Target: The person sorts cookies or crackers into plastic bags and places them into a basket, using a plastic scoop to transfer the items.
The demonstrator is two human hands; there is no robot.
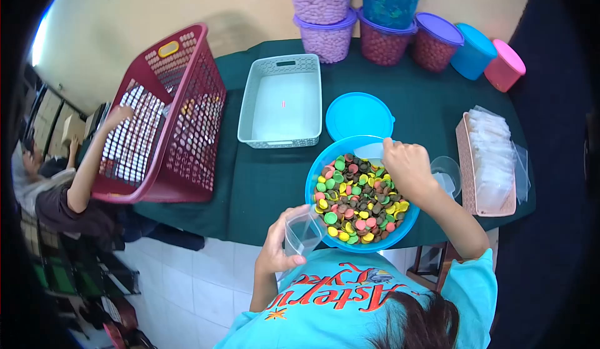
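Observation:
A blue bowl [310, 183] full of small round pieces [359, 200] in green, yellow, pink and brown stands at the table's front edge. My right hand [409, 169] is closed round a whitish, translucent scoop [369, 151] at the bowl's far rim. At the bowl's near left side, my left hand [275, 249] grips a clear plastic cup [304, 231], tilted with its mouth towards the bowl. Nothing coloured shows inside the cup. Just beyond the bowl lies a round blue lid [359, 117].
A pale grey basket [249, 114] and a tall maroon basket [199, 161] stand to the left; another person's hand [119, 116] reaches into the maroon one. Several lidded tubs [326, 39] line the back. At right are a clear round container [447, 173] and a pink basket [497, 208] of plastic bags.

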